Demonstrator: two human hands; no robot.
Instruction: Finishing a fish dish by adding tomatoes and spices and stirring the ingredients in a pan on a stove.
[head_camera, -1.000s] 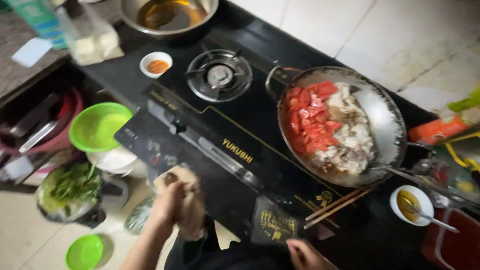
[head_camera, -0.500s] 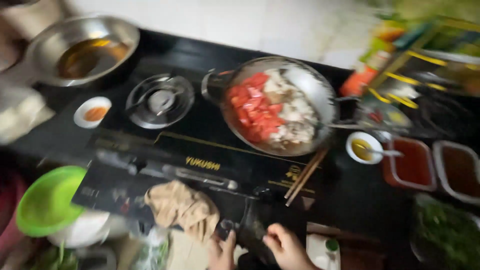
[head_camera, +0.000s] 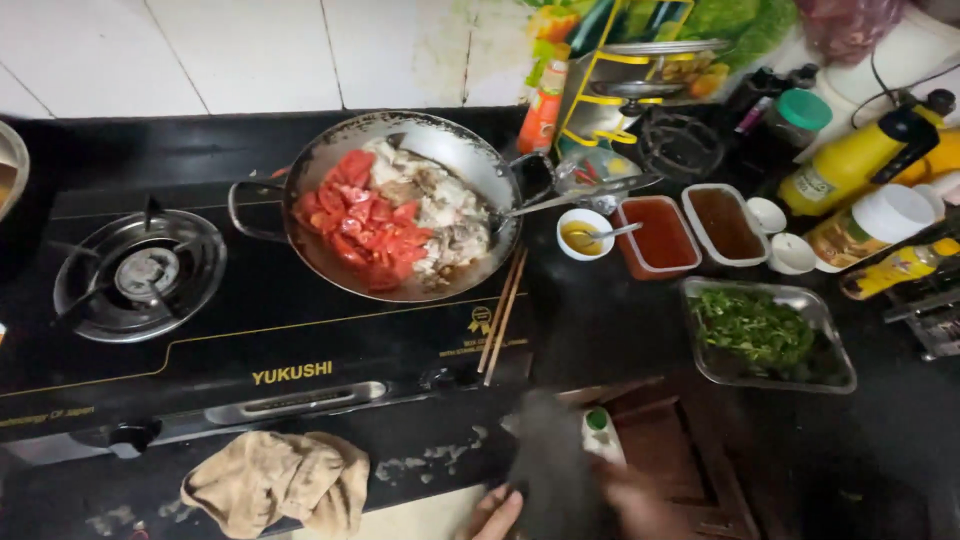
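Only part of my left hand shows at the bottom edge, its fingers against a dark blurred object. My right hand is a blur just right of that object. Whether either hand grips it is unclear. A small white bottle with a green cap stands right behind them. Farther back, a steel wok sits on the black gas stove, holding tomato pieces and pale chunks. A ladle handle sticks out of the wok to the right.
Wooden chopsticks lie beside the wok. The left burner is bare. A beige cloth lies at the stove's front edge. On the right are a small sauce bowl, two sauce tubs, a tray of greens and yellow bottles.
The view has swung right, so the wok is now centred. My hands have left the beige cloth and moved right to the dark object at the counter's front.
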